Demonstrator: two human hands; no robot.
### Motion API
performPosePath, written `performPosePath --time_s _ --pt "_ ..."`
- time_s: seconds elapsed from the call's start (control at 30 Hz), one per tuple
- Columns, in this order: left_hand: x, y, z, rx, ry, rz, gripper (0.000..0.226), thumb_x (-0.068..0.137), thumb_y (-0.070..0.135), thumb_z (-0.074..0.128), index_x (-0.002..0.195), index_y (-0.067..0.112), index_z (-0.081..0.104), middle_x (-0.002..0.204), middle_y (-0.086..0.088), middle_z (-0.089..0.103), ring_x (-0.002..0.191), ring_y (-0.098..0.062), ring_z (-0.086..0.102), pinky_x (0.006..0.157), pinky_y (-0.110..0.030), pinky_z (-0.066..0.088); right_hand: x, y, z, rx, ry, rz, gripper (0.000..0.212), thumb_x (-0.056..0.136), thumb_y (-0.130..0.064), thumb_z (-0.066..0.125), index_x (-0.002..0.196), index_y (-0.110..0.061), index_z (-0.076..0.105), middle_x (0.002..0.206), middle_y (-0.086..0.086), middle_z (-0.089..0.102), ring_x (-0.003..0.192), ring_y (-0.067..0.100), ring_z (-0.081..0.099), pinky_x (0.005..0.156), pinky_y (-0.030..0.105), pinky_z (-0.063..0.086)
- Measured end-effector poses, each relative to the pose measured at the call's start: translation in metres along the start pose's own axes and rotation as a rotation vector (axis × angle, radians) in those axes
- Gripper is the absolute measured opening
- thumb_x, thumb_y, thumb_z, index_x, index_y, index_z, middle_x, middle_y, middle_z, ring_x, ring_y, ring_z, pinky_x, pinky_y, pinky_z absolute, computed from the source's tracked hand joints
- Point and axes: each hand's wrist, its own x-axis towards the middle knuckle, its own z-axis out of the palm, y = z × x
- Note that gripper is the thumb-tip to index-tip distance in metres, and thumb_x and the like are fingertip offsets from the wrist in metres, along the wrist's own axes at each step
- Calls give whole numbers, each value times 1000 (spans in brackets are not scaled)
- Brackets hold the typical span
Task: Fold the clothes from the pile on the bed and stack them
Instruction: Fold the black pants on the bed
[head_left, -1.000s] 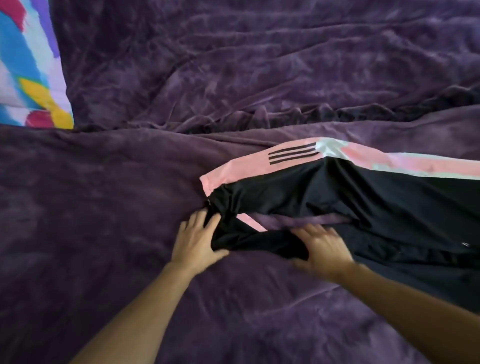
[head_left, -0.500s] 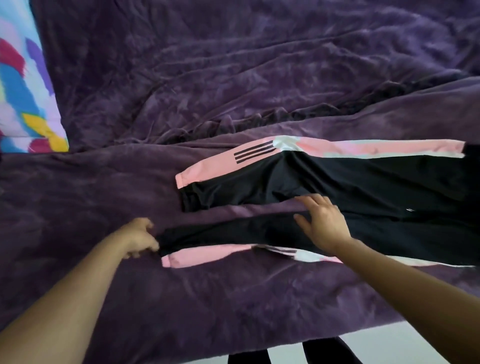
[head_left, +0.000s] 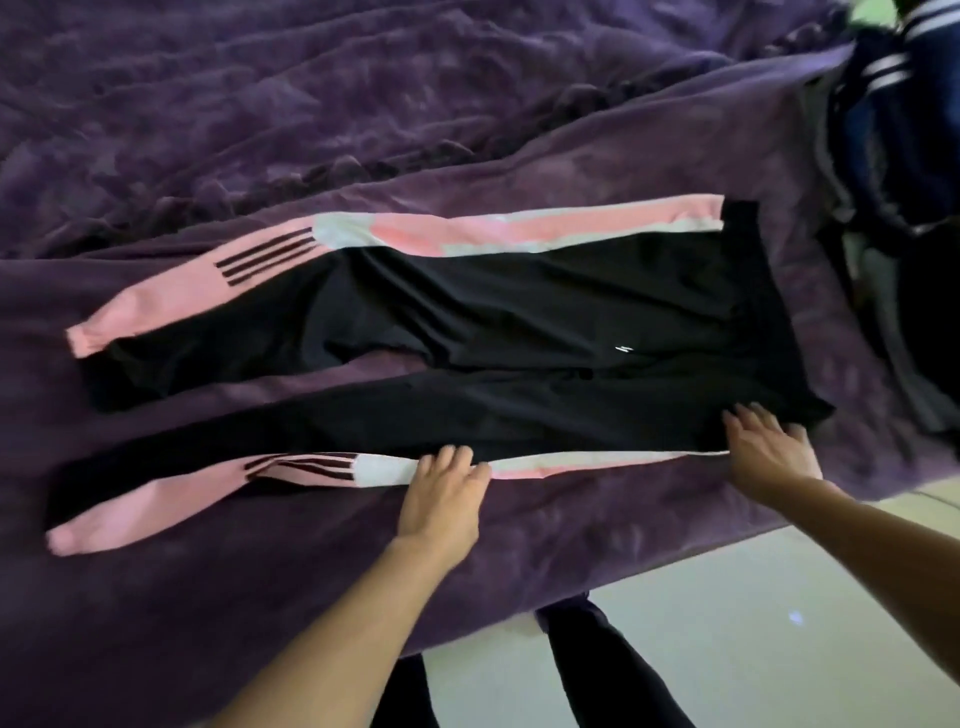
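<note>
Neither grip is closed: left hand (head_left: 441, 493) and right hand (head_left: 769, 447) are laid flat on the near edge of the track pants (head_left: 519, 322), spread on the bed (head_left: 311, 597). Wrinkles are best pressed outward before one leg is folded over.

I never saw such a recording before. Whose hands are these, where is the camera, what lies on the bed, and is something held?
No machine: a person wears one camera on the head, so it looks down at their own hands. Black trousers with pink and white side stripes lie spread flat on a purple blanket. The left hand rests open on the near leg's stripe; the right hand lies flat at the waist end. Neither grips anything. More dark clothes sit at the far right.
</note>
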Motion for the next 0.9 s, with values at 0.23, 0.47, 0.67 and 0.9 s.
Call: performPosePath --time_s 0.23,0.47,0.67,0.9 --pt "46 50 41 48 191 -205 41 74 3 70 113 13 64 101 -10 57 93 -34 55 73 -44 49 59 75 63 120 427 -178 55 83 -14 61 137 -13 51 143 6 50 134 27 44 97 47 32" --pt "-33 85 29 11 -44 -74 39 36 7 90 55 17 58 58 2 55 49 -19 60 34 -23 38 20 129 85 265 674 -438 28 69 -6 57 87 -9 77 90 8 75 79 25 73 69 35 40" --pt "-24 65 -4 -206 -14 -332 11 89 22 52 90 24 62 87 1 63 89 -24 63 71 -36 46 39 152 32 366 332 -320 21 82 -17 71 103 -19 72 100 3 73 92 26 69 80 38 41" --pt "85 -49 -116 -576 407 -534 12 83 2 68 94 2 73 83 -18 71 76 -25 66 65 -23 43 135 139 -105 641 491 -244 22 88 -29 63 108 -21 65 102 19 69 94 41 64 74 42 49"
